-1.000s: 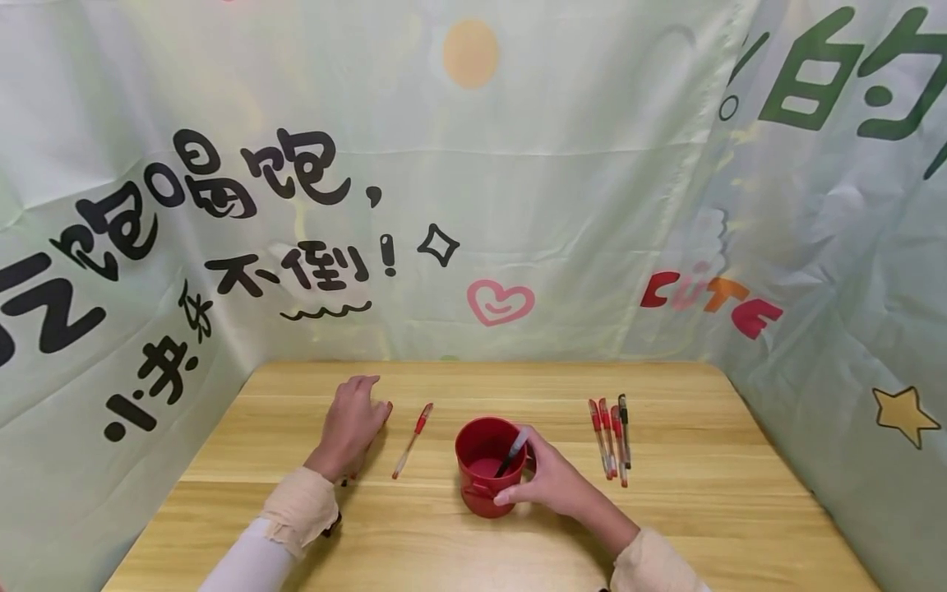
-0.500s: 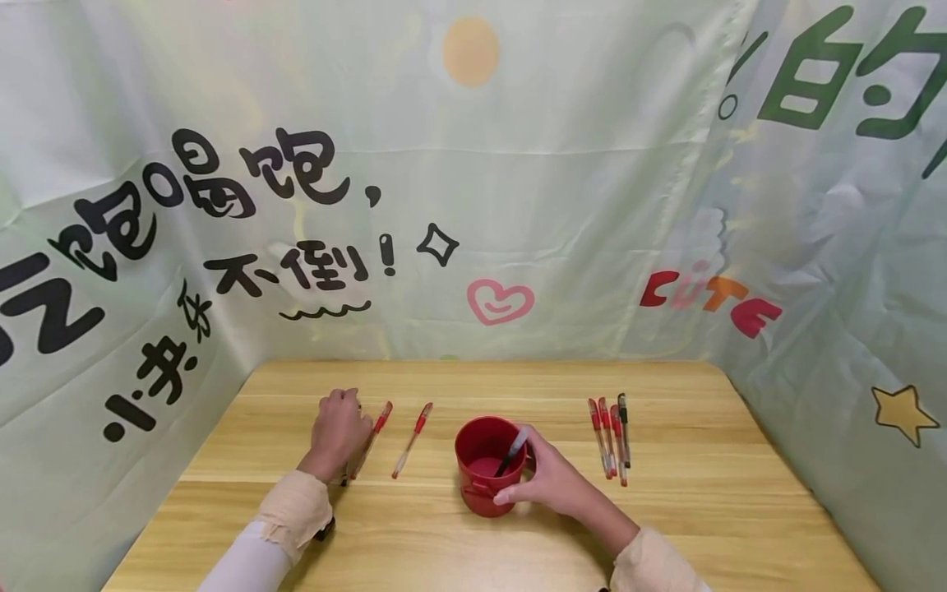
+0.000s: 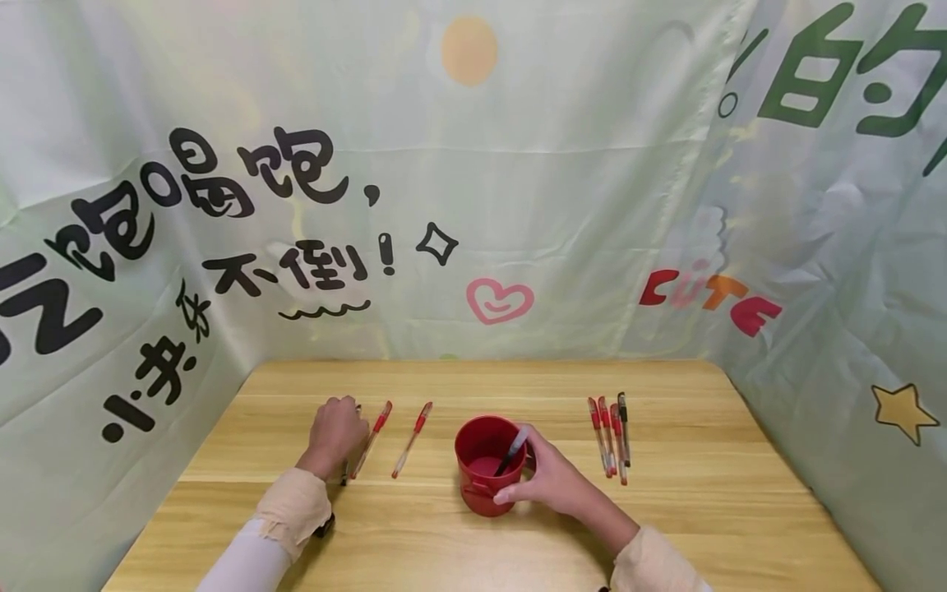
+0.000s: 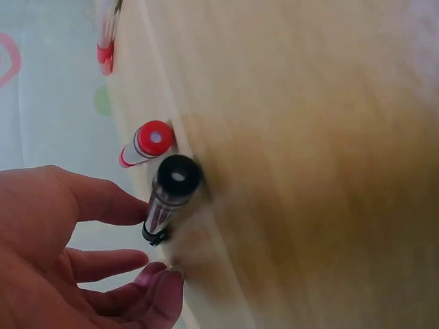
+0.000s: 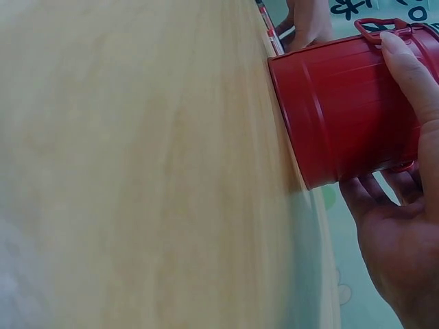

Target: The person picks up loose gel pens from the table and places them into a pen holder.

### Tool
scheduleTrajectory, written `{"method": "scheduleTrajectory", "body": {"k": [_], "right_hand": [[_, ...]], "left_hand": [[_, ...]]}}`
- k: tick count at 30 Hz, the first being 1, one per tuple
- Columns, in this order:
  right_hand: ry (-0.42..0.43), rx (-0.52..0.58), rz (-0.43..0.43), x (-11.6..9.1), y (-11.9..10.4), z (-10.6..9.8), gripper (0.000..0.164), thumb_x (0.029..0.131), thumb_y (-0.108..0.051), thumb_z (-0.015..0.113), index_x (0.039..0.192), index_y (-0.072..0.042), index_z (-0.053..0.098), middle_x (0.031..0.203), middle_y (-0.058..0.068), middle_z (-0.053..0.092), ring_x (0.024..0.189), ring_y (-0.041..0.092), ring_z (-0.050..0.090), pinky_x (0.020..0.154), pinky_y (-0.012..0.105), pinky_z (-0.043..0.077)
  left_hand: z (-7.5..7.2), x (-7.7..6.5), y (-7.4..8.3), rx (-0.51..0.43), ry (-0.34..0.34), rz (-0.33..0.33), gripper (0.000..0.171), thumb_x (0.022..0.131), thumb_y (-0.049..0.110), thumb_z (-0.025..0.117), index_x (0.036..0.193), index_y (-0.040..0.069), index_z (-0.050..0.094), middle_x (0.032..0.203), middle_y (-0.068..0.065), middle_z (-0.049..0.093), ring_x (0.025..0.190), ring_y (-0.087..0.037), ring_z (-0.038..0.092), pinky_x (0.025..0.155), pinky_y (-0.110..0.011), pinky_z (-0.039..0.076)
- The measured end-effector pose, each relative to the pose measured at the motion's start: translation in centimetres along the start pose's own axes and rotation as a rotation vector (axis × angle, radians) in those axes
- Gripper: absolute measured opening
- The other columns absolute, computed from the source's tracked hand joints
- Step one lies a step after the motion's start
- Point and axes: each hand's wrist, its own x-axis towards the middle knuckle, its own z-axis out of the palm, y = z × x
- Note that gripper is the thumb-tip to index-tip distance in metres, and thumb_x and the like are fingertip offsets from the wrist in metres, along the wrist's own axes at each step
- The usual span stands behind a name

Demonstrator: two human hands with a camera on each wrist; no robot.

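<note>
On the left of the table my left hand (image 3: pixel 337 434) bends over a black gel pen (image 4: pixel 164 199). In the left wrist view the thumb touches or nearly touches the pen's side, and a gap shows between the pen and the other fingers. A red gel pen (image 3: pixel 372 440) lies just right of it, another red pen (image 3: pixel 412 440) farther right. My right hand (image 3: pixel 551 477) grips a small red bucket (image 3: pixel 481 493) with side handles, thumb in front and fingers behind. A pen with a black end (image 3: pixel 510 454) leans inside the bucket.
Several red pens (image 3: pixel 607 436) and a black pen (image 3: pixel 625 427) lie in a group on the right of the wooden table (image 3: pixel 459 559). A printed cloth (image 3: pixel 555 205) hangs behind the table and along its sides.
My left hand has moved left, off the red pen and over to the black pen, uncovering the red one. The right hand and bucket have stayed in place.
</note>
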Motion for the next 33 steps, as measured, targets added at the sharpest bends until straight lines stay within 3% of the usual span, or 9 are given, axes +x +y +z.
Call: {"method": "scheduleTrajectory", "body": {"k": [4, 12, 21, 33], "right_hand": [[0.000, 0.002, -0.003, -0.01, 0.05, -0.04, 0.090, 0.073, -0.021, 0.096, 0.148, -0.023, 0.045, 0.148, 0.004, 0.057, 0.136, 0.030, 0.055, 0.106, 0.023, 0.052], [-0.003, 0.013, 0.002, 0.02, 0.14, 0.03, 0.091, 0.073, -0.021, 0.096, 0.149, -0.023, 0.045, 0.148, 0.004, 0.057, 0.136, 0.030, 0.055, 0.106, 0.023, 0.052], [-0.010, 0.020, 0.010, 0.11, 0.44, -0.10, 0.091, 0.074, -0.020, 0.095, 0.149, -0.022, 0.043, 0.148, 0.004, 0.057, 0.135, 0.031, 0.055, 0.105, 0.022, 0.052], [-0.003, -0.003, 0.025, 0.12, 0.39, -0.12, 0.091, 0.073, -0.023, 0.096, 0.148, -0.023, 0.045, 0.147, 0.003, 0.058, 0.136, 0.029, 0.055, 0.106, 0.022, 0.051]], "left_hand": [[-0.25, 0.16, 0.18, -0.021, -0.020, -0.002, 0.024, 0.080, 0.002, 0.057, 0.061, 0.010, 0.046, 0.070, -0.009, 0.048, 0.066, -0.022, 0.042, 0.055, -0.032, 0.033], [-0.69, -0.01, 0.45, -0.038, -0.025, -0.014, 0.036, 0.079, 0.000, 0.058, 0.056, 0.017, 0.037, 0.057, 0.003, 0.032, 0.055, -0.016, 0.034, 0.047, -0.028, 0.028], [-0.83, 0.16, 0.41, -0.026, -0.029, -0.023, 0.034, 0.080, 0.003, 0.062, 0.058, 0.016, 0.040, 0.058, 0.001, 0.037, 0.055, -0.017, 0.038, 0.048, -0.029, 0.031], [-1.00, 0.19, 0.47, -0.012, -0.025, -0.026, 0.041, 0.081, 0.005, 0.062, 0.054, 0.019, 0.036, 0.055, 0.005, 0.030, 0.053, -0.014, 0.034, 0.047, -0.027, 0.029]]}}
